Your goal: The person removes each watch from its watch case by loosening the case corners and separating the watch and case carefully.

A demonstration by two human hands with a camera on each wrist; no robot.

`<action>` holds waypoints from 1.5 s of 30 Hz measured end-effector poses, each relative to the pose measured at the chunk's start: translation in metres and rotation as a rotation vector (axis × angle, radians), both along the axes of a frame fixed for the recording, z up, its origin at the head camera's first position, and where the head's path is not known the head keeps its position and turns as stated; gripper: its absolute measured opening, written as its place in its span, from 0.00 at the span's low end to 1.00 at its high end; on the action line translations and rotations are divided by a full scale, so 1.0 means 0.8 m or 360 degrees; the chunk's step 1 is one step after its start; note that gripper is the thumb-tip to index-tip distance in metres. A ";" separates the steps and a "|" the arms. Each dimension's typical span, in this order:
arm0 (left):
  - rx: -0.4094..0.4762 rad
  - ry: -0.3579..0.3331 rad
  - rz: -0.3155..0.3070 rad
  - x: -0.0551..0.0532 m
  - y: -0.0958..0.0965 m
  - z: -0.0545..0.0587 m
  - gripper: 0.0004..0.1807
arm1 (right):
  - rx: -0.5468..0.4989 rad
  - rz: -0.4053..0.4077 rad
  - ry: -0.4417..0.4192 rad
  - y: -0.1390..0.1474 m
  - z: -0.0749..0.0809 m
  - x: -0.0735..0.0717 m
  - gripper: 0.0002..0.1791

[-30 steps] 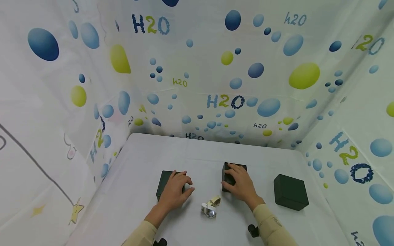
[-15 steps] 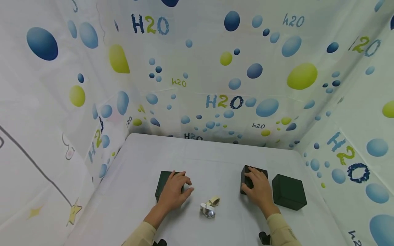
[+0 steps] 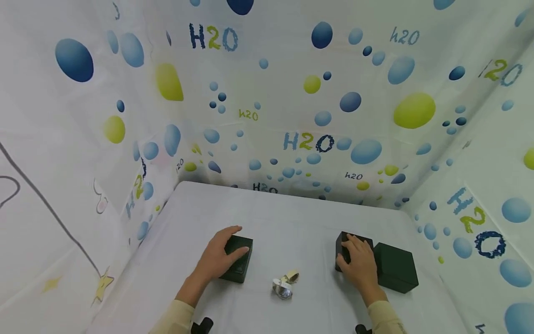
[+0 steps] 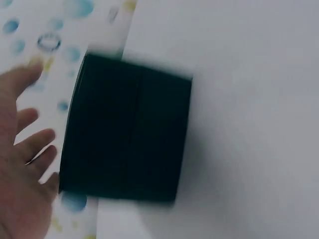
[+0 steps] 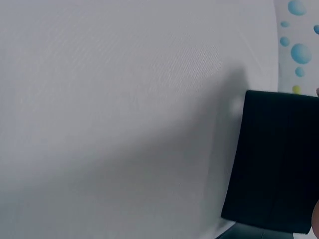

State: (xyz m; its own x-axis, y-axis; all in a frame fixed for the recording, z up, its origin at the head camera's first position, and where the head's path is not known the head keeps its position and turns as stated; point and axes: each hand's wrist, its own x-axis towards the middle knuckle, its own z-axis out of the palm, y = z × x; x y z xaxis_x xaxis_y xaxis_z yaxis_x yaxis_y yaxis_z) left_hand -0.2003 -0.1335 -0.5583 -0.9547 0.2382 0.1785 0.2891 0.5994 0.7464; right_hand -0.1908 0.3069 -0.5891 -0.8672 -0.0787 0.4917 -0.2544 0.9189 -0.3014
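Three dark green boxes lie on the white table. My left hand (image 3: 219,257) is beside the left box (image 3: 239,269), fingers extended past its far left side, thumb over its top in the head view. In the left wrist view those fingers (image 4: 37,142) are spread alongside the box's face, palm toward it. My right hand (image 3: 359,264) holds the middle box (image 3: 341,243), fingers bent over its top and thumb at its left side. That box is right beside the right-hand box (image 3: 396,269). In the right wrist view the held box (image 5: 274,159) hides most of the hand.
Between the hands lies a small shiny silver and gold object (image 3: 284,286), like a watch or bracelet. A white curtain (image 3: 267,93) with blue and green bubble prints stands behind and at both sides of the table (image 3: 288,218).
My right hand has moved the middle box rightward, up beside the right-hand box. My left hand has shifted from over the left box to its left side. The view has tilted slightly.
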 end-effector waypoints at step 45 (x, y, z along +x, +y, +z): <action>-0.0014 -0.0244 -0.0195 -0.014 0.066 -0.038 0.60 | -0.0756 0.0767 -0.0797 -0.154 -0.014 0.016 0.28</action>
State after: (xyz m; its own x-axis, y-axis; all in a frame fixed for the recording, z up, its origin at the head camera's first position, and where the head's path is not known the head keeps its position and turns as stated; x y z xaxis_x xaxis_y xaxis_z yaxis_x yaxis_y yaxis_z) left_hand -0.2114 -0.0805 -0.5890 -0.9343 0.3552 0.0308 0.2438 0.5735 0.7821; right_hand -0.1776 0.1834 -0.6002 -0.9163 -0.3780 0.1322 -0.3195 0.4911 -0.8104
